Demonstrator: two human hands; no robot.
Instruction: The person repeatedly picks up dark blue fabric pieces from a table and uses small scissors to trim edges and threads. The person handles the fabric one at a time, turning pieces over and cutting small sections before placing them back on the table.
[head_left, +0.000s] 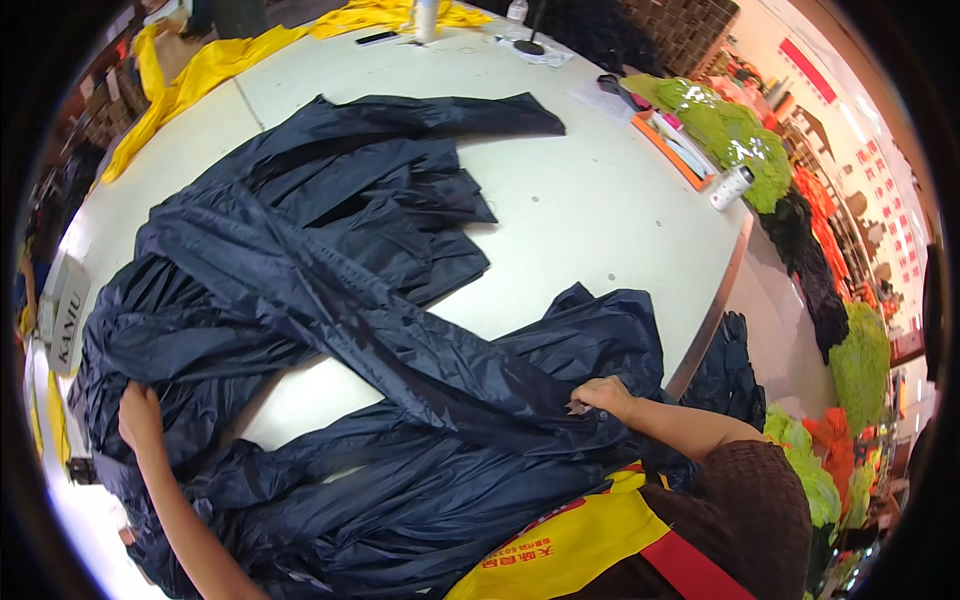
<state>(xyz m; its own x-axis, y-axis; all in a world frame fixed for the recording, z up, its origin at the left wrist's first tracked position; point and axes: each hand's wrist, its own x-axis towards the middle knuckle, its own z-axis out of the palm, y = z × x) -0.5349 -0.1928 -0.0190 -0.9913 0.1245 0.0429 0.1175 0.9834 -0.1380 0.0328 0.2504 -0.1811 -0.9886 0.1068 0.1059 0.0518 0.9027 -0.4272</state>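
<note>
Dark navy trousers (350, 310) of thin shiny cloth stretch diagonally across the white table. My right hand (605, 397) is closed on the end of one leg, near the table's right front edge. At the far left, my left hand (139, 412) grips bunched navy cloth (180, 330); its fingertips are partly hidden in the folds. More navy garments (390, 210) lie spread behind the leg. Another heap of the same cloth (420, 480) lies in front of me, against my yellow apron (570, 550).
Yellow cloth (230, 62) lies along the table's far left rim. A spray-like white bottle (426, 20) stands at the back. On the right are an orange tray (672, 150) and a white bottle (731, 188). Lime-green cloth heaps (740, 130) lie beyond the table (570, 225).
</note>
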